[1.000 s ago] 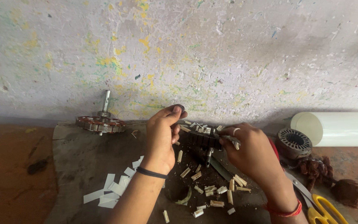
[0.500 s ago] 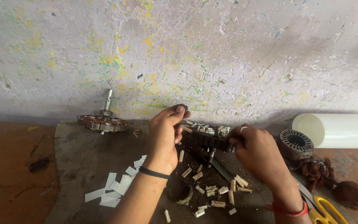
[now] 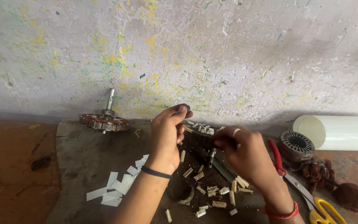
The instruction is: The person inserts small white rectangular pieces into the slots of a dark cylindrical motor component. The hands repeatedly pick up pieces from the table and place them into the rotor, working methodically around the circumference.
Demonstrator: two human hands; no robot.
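Dark slotted motor stator (image 3: 199,141) | pale strips in slots | both hands gripping

No packages, labels, signs or screens in view.

Nothing here carries print or a display — the nearest to packaging stock is a white roll of sheet (image 3: 338,132) lying on its side at the right against the paint-flecked wall (image 3: 228,54), plain and unmarked, and a scatter of blank white paper strips (image 3: 119,186) on the dark mat (image 3: 83,157) at lower left — all bare of any label.
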